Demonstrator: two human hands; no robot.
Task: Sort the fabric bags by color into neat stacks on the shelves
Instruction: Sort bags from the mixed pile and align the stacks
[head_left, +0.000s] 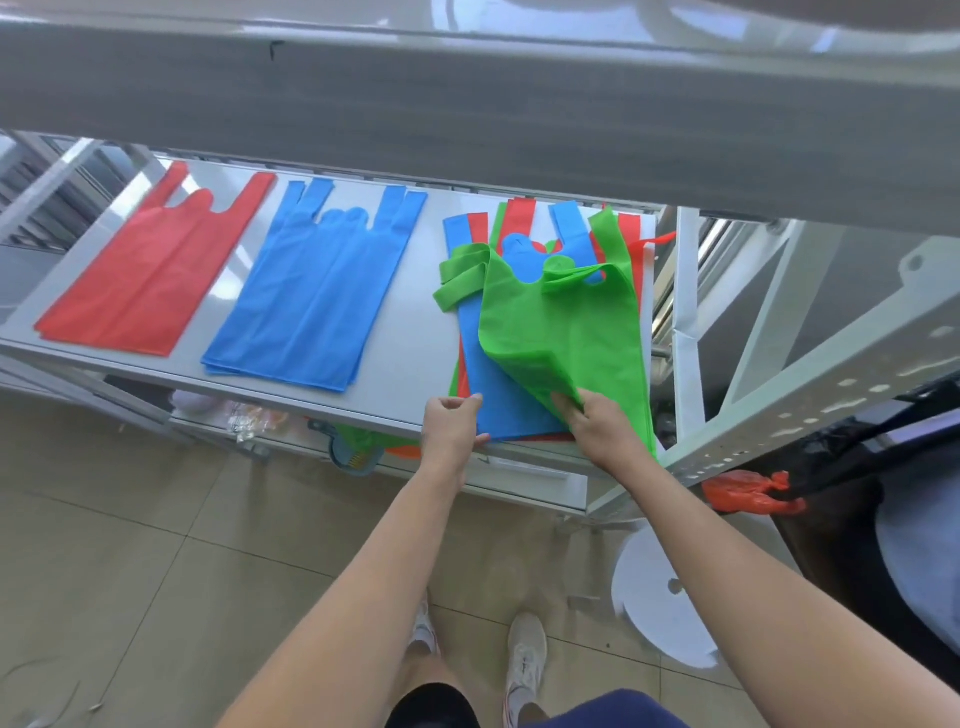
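Head view, one frame.

- Shelf (415, 291): a pale board running across the middle of the frame, under a grey upper shelf (467, 93).
- Red stack (150, 270): at the left of the frame, lying flat with its handles pointing to the top of the frame.
- Blue stack (317, 291): just right of the red stack with bare shelf between them. It lies flat, and its edges are slightly stepped at the near end.
- Mixed pile (636, 260): at the right end of the shelf. Red, green and blue handles fan out at its far end.
- Blue bag (483, 374): the top flat layer of the pile.
- Green bag (561, 322): lies skewed over the blue bag with its near end raised off the pile. Both handles are folded over, the left one flopped down toward the shelf.
- Your right hand (597, 426): lower centre-right, pinching the green bag's near edge with the thumb on top of the fabric.
- Your left hand (452, 423): just left of the right hand, with fingers curled round the blue bag's near-left corner at the shelf's front edge.
- Lower shelf (519, 465): green and red fabric shows under the board. I cannot tell how it is stacked.
- Other items: tiled floor (130, 545), your shoes (524, 654) at bottom centre, and a red plastic bag (748, 491) hanging at the right of the frame.
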